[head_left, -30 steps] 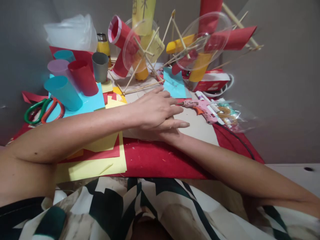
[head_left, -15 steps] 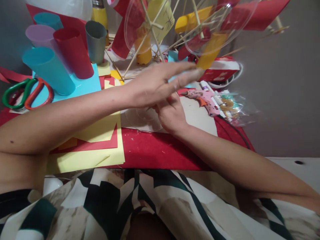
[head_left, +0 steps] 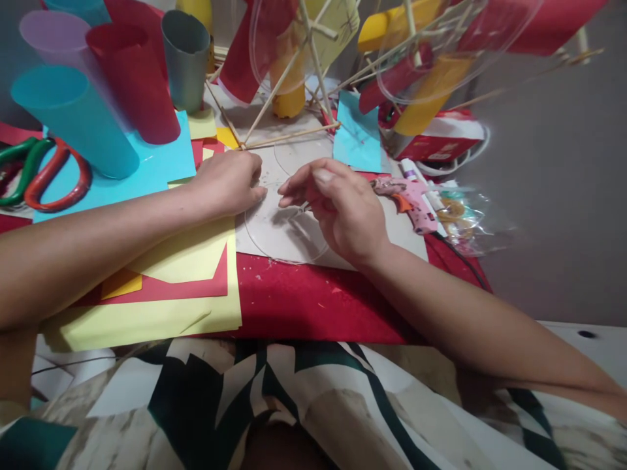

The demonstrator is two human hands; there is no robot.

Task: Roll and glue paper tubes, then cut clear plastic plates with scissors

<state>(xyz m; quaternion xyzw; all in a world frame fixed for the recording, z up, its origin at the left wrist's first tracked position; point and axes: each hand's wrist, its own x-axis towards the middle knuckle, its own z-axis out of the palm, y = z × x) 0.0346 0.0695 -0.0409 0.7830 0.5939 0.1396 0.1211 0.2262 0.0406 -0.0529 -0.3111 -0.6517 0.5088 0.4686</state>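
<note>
A clear plastic disc (head_left: 287,232) lies flat on a beige card (head_left: 392,228) at the middle of the table. My left hand (head_left: 230,183) rests at the disc's upper left rim, fingers curled and fingertips on its edge. My right hand (head_left: 343,205) hovers over the disc's right side with thumb and fingers pinched together; whatever is between them is too small to make out. The two hands are a few centimetres apart. A pink glue gun (head_left: 409,196) lies just right of my right hand.
Paper tubes, teal (head_left: 73,117), red (head_left: 132,78) and grey (head_left: 185,59), stand back left beside scissors (head_left: 46,176). Stick-and-disc pinwheel models (head_left: 313,59) crowd the back. Yellow and red paper sheets (head_left: 186,261) lie under my left forearm. A plastic bag (head_left: 463,219) sits right.
My left hand drew back from reaching across to the right and came down on the disc's left rim. My right hand, covered before, is now in the open and pinched. The view dipped lower.
</note>
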